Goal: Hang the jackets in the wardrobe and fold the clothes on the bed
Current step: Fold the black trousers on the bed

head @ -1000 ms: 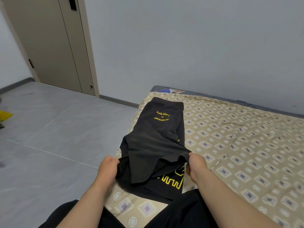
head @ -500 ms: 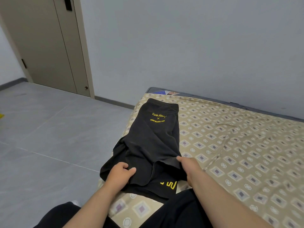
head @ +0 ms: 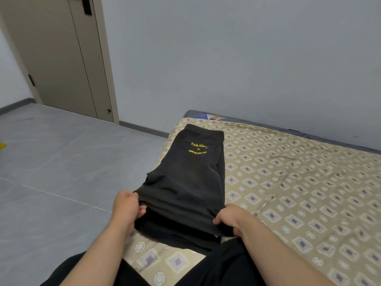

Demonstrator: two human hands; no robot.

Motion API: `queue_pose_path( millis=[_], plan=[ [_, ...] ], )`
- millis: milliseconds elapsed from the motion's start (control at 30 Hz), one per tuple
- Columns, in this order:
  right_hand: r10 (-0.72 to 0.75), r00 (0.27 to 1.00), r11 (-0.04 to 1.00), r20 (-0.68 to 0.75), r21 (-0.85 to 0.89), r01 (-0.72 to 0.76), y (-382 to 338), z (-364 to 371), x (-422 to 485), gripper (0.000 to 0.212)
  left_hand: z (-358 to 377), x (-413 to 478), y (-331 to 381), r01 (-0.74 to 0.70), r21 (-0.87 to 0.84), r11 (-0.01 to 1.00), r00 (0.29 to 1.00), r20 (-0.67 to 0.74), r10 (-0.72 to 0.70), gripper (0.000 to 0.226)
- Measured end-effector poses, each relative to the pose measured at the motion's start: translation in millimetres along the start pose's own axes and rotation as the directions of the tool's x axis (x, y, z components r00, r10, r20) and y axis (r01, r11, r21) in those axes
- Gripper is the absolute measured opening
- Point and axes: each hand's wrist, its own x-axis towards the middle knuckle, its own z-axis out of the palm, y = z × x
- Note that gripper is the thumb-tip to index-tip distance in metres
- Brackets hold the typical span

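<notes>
Black shorts point(head: 185, 178) are laid flat on the bed point(head: 299, 193), close to its 9 o'clock edge, with the waistband at the 12 o'clock end and the leg hems at the 6 o'clock end, nearest the person. A yellow print point(head: 199, 148) is seen just below the waistband. The garment appears already doubled lengthwise, one leg over the other, though the layers are not fully aligned at the hem. The left hand point(head: 126, 209) is clenched on the hem's 9 o'clock corner, fingers curled round the cloth. The right hand point(head: 231, 218) is closed on the 3 o'clock corner, fingers bent down into the fabric; how many layers are caught cannot be told. Handling, as judged: light, soft, limp knit, no stiffness, not fragile, and likely to sag and slip layer on layer if lifted by one point. A hold at both hem corners, with all layers pinched together, is judged right for carrying the hem toward 12 o'clock onto the waistband. Step in hand is taken to be the crosswise fold. A door point(head: 57, 58) is noted at 10 o'clock, across the floor point(head: 51, 162); no jackets or wardrobe are in view.
</notes>
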Motion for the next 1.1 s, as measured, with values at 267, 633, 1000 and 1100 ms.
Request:
queue_pose_path(
  millis=[267,633,1000,1100],
  plan=[
    [-0.072,0.997,0.914,-0.009,-0.401,0.062,-6.6,24.8,-4.1,0.033,-16.8,10.7,-26.4,-0.102,0.422,0.901,0.994,0.083,0.074,0.026],
    [-0.013,0.999,0.675,0.050,-0.736,0.046,1.5,38.1,9.3,0.047,-21.3,14.1,-26.9,-0.078,0.376,0.924,0.996,0.077,0.053,0.007],
    [-0.025,0.988,0.988,0.154,0.153,0.001,-9.8,21.3,-15.6,0.026,-21.5,1.1,-10.7,0.030,0.004,1.000,0.974,0.226,-0.030,0.015],
    [-0.143,0.979,0.893,0.146,0.445,0.064,-11.4,14.2,-32.9,0.031,-38.2,-3.5,8.0,0.067,-0.174,0.982,0.961,0.278,-0.016,0.018]
  ],
)
